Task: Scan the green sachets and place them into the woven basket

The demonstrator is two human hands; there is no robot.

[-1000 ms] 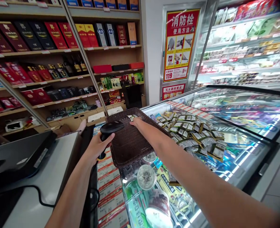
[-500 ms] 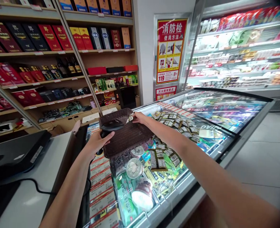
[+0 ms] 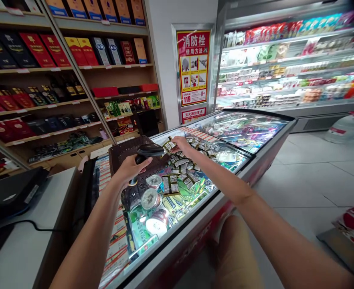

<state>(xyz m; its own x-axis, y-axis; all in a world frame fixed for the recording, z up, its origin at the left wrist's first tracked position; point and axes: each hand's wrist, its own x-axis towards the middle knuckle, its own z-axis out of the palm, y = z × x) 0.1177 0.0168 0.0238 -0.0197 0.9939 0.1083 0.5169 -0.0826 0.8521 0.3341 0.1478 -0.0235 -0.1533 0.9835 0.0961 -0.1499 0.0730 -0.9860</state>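
Wooden shelving (image 3: 17, 70) stocked with boxed bottles and gift sets lines the left wall, and a white tabletop (image 3: 23, 257) bearing a black device (image 3: 11, 196) and a trailing cable is placed in front of it. A black handheld barcode scanner (image 3: 146, 150) is gripped by the left hand (image 3: 131, 168), the fingers closed around its handle. Just behind the scanner, a brown woven basket (image 3: 122, 154) is set at the near end of a chest freezer (image 3: 183, 235). No sachet can be made out in the basket, though part of it is hidden by the hand. Foil sachets (image 3: 177, 170) are left heaped in the chest, and the right hand (image 3: 179, 145) is placed at their far edge, its fingers slightly curled; whether one is pinched cannot be told. Beyond the chest, a red fire-hydrant notice (image 3: 193, 66) is mounted on a pillar, and a lit refrigerated display (image 3: 288, 68) is ranged along the far wall. Pale floor tiles (image 3: 300, 188) are laid to the right, where a large water jug (image 3: 345, 128) is stood.
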